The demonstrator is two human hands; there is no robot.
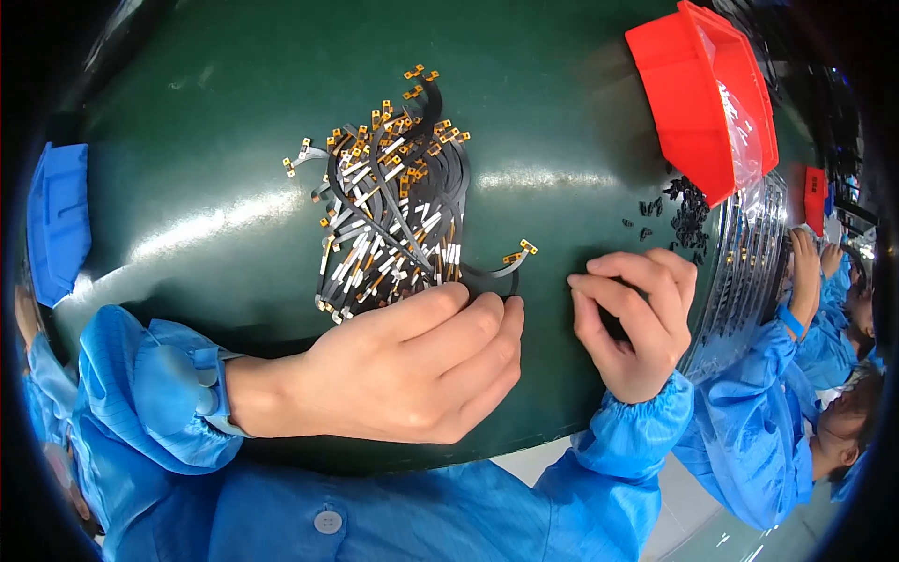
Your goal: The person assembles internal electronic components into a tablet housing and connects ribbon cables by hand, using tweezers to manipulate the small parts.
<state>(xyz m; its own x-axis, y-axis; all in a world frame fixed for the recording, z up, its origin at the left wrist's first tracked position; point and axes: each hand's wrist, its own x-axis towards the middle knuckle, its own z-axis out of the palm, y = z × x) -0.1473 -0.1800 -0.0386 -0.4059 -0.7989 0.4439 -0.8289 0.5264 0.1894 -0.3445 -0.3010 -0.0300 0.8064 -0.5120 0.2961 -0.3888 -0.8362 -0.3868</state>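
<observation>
A heap of dark flat flex cables [393, 225] with gold connector ends and white labels lies on the green table. My left hand [403, 365] is at the heap's near edge, palm down, with fingers curled. One flex cable [513, 270] runs out from beneath its fingertips, its gold-tabbed end pointing up and right; the grip itself is partly hidden. To the right, my right hand [641, 318] is raised over the table, thumb and forefinger pinched together. Whatever may be between those fingertips is too small to make out.
Small black parts [688, 215] are scattered by a red bin [688, 103] at the far right. Clear plastic trays [744, 272] stand beside them. A blue bin [58, 225] sits at the left edge. Co-workers in blue sleeves [749, 421] work on the right.
</observation>
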